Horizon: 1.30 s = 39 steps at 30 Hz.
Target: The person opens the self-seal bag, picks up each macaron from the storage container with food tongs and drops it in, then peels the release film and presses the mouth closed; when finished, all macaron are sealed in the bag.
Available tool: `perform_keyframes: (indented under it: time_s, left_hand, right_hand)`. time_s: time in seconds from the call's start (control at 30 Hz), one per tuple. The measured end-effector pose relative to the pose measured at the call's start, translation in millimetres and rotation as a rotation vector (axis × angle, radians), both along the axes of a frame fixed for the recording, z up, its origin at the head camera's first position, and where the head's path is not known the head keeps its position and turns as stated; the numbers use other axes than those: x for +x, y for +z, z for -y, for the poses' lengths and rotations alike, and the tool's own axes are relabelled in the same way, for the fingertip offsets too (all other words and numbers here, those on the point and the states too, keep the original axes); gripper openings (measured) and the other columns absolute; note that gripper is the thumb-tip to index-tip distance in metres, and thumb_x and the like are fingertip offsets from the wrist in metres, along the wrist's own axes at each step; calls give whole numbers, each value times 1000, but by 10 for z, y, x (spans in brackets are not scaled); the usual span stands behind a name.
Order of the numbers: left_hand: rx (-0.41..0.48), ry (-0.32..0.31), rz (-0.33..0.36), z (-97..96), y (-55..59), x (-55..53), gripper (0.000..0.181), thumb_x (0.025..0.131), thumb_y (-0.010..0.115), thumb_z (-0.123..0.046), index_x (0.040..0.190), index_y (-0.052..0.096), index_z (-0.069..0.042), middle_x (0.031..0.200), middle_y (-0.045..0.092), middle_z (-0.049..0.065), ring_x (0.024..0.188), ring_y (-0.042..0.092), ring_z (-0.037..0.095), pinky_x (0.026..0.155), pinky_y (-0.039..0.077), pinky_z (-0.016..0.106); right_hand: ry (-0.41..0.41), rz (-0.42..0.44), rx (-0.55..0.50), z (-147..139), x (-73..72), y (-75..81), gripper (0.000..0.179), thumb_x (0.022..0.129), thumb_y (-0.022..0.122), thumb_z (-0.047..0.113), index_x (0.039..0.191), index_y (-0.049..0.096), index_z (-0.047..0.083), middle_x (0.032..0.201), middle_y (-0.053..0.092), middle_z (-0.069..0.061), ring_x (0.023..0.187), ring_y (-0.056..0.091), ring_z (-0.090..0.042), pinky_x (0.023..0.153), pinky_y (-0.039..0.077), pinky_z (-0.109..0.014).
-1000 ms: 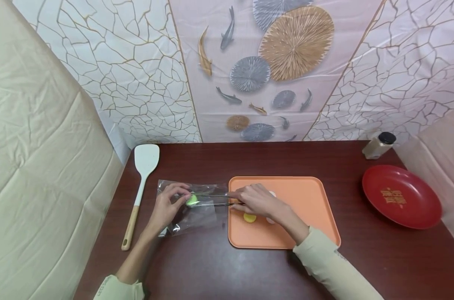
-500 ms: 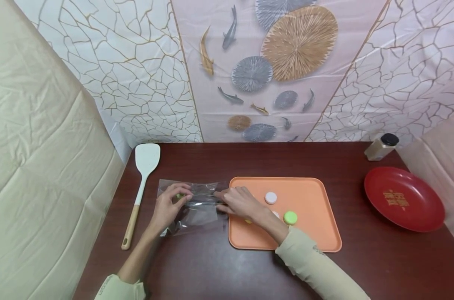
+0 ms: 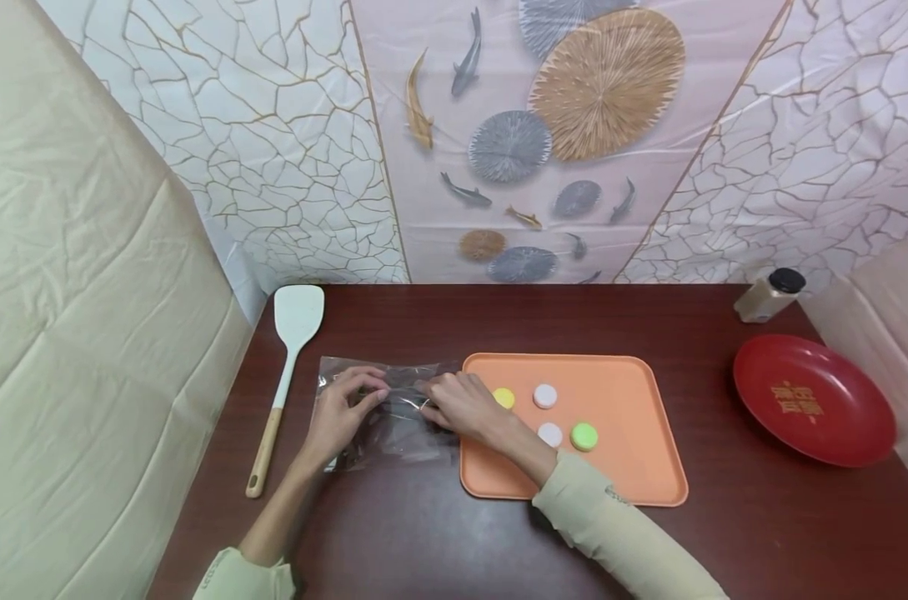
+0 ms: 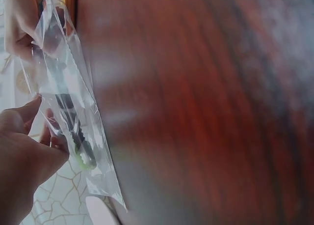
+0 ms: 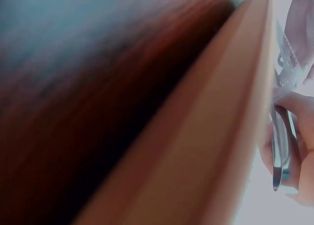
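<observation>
My left hand (image 3: 339,414) pinches the clear plastic bag (image 3: 408,442) on the table, thumb and forefinger on its film. My right hand (image 3: 457,406) is at the bag's mouth by the tray's left edge and grips metal tongs (image 5: 280,146). In the left wrist view the tongs (image 4: 68,112) reach deep inside the bag, their toothed tips by a green round piece (image 4: 82,160), seen blurred through film. On the orange tray (image 3: 626,400) lie a yellow macaron-like disc (image 3: 504,397), two pale ones (image 3: 545,396) and a green one (image 3: 584,437). The right forearm covers part of the tray.
A white spatula (image 3: 298,317) with a wooden handle lies left of the bag. To the right of the tray sit a red oval plate (image 3: 814,400) and a black-lidded jar (image 3: 770,296). A patterned cloth (image 3: 514,217) hangs behind the table.
My right hand has moved left from over the tray, sliding the tongs and the green piece deeper into the bag. More discs on the tray are uncovered. The left hand keeps its hold.
</observation>
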<state>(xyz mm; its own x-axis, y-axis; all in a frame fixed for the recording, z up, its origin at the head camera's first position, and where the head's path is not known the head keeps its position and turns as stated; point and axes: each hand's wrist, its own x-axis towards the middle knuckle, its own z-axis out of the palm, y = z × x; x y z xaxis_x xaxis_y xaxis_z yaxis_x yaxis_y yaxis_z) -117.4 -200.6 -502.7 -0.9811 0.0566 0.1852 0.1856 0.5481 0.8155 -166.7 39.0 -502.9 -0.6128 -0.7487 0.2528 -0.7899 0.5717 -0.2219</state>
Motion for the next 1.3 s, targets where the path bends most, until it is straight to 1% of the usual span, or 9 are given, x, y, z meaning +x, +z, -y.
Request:
perform_keyframes:
  time_s: [0.2, 0.27, 0.37, 0.43, 0.5, 0.7, 0.9, 1.07, 1.3]
  left_hand:
    - [7, -4, 13, -40, 2, -9, 5, 100, 81, -10, 104, 83, -9, 128, 77, 7, 126, 68, 27, 90, 56, 33]
    - [11, -3, 12, -44, 3, -5, 5, 99, 82, -9, 104, 83, -9, 127, 77, 8, 124, 68, 27, 89, 55, 30]
    - [21, -6, 2, -40, 6, 1, 4, 99, 81, -8, 103, 83, -8, 126, 77, 9, 121, 68, 27, 87, 51, 28]
    - [28, -8, -6, -38, 4, -2, 4, 100, 80, -7, 102, 83, -7, 126, 77, 9, 119, 68, 27, 85, 50, 27]
    - [30, -8, -8, -34, 1, -8, 3, 100, 80, -8, 101, 83, -7, 126, 77, 9, 118, 68, 28, 84, 50, 28]
    - [1, 0, 1, -19, 8, -34, 4, 99, 82, -9, 102, 83, -7, 127, 77, 11, 121, 70, 32, 90, 56, 37]
    - [-29, 5, 2, -6, 11, -49, 5, 98, 81, -6, 103, 83, -7, 129, 76, 11, 114, 70, 31, 84, 54, 31]
    - [-14, -5, -7, 6, -1, -43, 5, 98, 82, -8, 103, 82, -7, 128, 76, 10, 103, 68, 27, 78, 50, 22]
    - [-45, 1, -35, 1, -25, -29, 4, 97, 83, -8, 101, 83, -9, 127, 77, 7, 84, 58, 10, 71, 45, 21]
  right_hand:
    - [-47, 25, 33, 20, 67, 105, 17, 99, 82, 25, 104, 75, 11, 88, 78, -6, 65, 71, -25, 52, 55, -43]
    - [-52, 4, 37, 6, 6, -77, 20, 103, 77, 31, 110, 76, 11, 91, 79, -4, 67, 71, -23, 54, 55, -42]
    - [-68, 35, 45, -15, 22, -60, 25, 104, 75, 30, 115, 77, 8, 93, 79, -7, 67, 70, -21, 56, 57, -42]
    - [-79, 79, 64, -50, 31, -30, 27, 103, 75, 29, 117, 77, 6, 93, 77, -8, 68, 69, -20, 57, 56, -41]
    - [-82, 173, 81, -114, 103, 177, 26, 99, 79, 22, 116, 75, 2, 92, 75, -10, 68, 66, -20, 60, 56, -42]
    - [26, 281, 51, -577, 8, -99, 24, 92, 78, 10, 113, 67, 10, 91, 62, 4, 74, 54, -7, 63, 48, -32]
    - [3, 462, 9, -924, 317, 533, 16, 96, 72, -2, 93, 61, 10, 78, 54, 3, 67, 44, -5, 60, 38, -23]
    - [-68, 408, 21, -1264, 492, 654, 10, 103, 77, 10, 105, 68, 13, 79, 60, 9, 65, 40, 0, 58, 37, -20]
    - [-221, 436, 3, -1924, 806, 732, 19, 102, 80, 28, 115, 71, 17, 69, 45, 16, 62, 40, 2, 57, 37, -22]
